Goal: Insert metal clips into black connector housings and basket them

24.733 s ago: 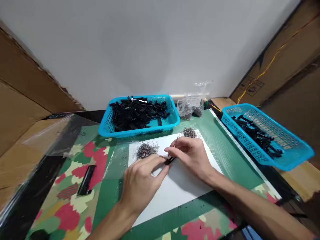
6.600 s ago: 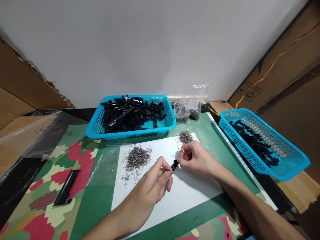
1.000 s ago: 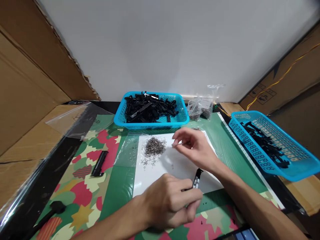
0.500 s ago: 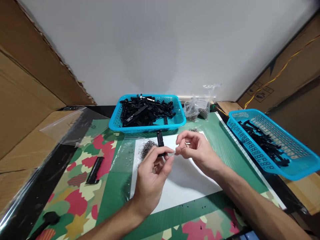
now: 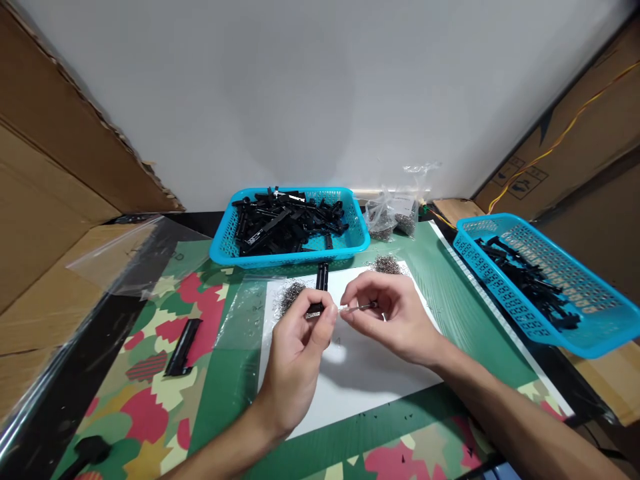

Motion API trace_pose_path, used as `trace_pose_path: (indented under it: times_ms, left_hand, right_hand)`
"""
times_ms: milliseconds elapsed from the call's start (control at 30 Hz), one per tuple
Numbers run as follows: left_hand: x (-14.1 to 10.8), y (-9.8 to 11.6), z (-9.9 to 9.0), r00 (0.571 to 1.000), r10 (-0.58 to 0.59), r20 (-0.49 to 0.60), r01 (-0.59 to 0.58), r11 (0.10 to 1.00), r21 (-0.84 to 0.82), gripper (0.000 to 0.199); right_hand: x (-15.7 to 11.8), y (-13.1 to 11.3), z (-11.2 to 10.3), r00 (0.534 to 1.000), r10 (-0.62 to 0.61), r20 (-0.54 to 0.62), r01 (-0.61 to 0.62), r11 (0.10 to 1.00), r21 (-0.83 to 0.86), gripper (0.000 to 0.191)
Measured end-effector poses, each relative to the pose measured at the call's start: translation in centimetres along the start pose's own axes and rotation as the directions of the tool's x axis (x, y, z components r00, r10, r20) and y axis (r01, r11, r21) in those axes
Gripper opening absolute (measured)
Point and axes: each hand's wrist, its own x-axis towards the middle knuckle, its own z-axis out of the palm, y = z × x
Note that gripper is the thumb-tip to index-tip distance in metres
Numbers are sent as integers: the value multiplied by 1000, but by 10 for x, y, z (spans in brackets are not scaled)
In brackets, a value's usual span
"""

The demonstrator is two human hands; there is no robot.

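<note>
Pinching 1 black part [image 5: 323, 277] between thumb and fingers, the left hand [image 5: 295, 357] holds it over the white sheet [image 5: 360, 367], its length projecting toward 12 o'clock. At 3 o'clock of it, the right hand [image 5: 403, 320] grips a thin metal rod [image 5: 361, 307], fingers narrow, tip toward 9 o'clock. 1 wire-piece pile [image 5: 387, 264] lies at 12 o'clock of the right hand; 1 filled blue basket [image 5: 300, 259], at 11 o'clock of both hands.

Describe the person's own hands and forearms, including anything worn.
The left hand and right hand are bare: no gloves, and no ring or watch shows. The left forearm and right forearm are uncovered too, with no sleeve in view.
</note>
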Motion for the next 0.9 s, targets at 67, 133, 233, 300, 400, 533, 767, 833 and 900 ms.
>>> trace_pose_path:
  times_ms: [67, 133, 233, 300, 400, 533, 767, 833, 900]
  left_hand:
    - [1, 2, 0, 998, -57, 19, 58, 995, -83, 29]
    - [1, 3, 0, 995, -90, 40, 94, 987, -132, 31]
    - [-1, 3, 1, 994, -85, 63, 93, 986, -137, 32]
    - [-2, 2, 1, 996, -68, 63, 75, 990, -121, 33]
    - [-1, 0, 1, 998, -43, 40, 47, 995, -93, 36]
    - [0, -2, 0, 999, -46, 4, 46, 994, -99, 30]
    - [-8, -10, -2, 988, 141, -67, -148, 984, -104, 21]
    - [-10, -16, -3, 976, 211, -48, -215, 972, -99, 21]
    - [-10, -21, -4, 962, 271, -28, -273, 958, -90, 24]
  right_hand:
    - [-3, 1, -1, 975, -219, 40, 222, 943, -247, 8]
    - [-6, 5, -2, 888, -440, 133, 447, 762, -468, 14]
    - [-10, 10, -3, 755, -603, 259, 611, 501, -614, 15]
    - [-10, 12, -1, 727, -630, 274, 632, 456, -626, 14]
    - [-10, 10, 2, 755, -633, 173, 583, 526, -619, 13]
    - [-9, 5, 5, 809, -588, 11, 470, 635, -613, 13]
    - [-11, 5, 8, 848, -530, -2, 432, 693, -577, 10]
    - [-13, 4, 10, 842, -539, 11, 446, 685, -576, 9]
    - [-15, 3, 12, 836, -548, 9, 451, 678, -581, 8]
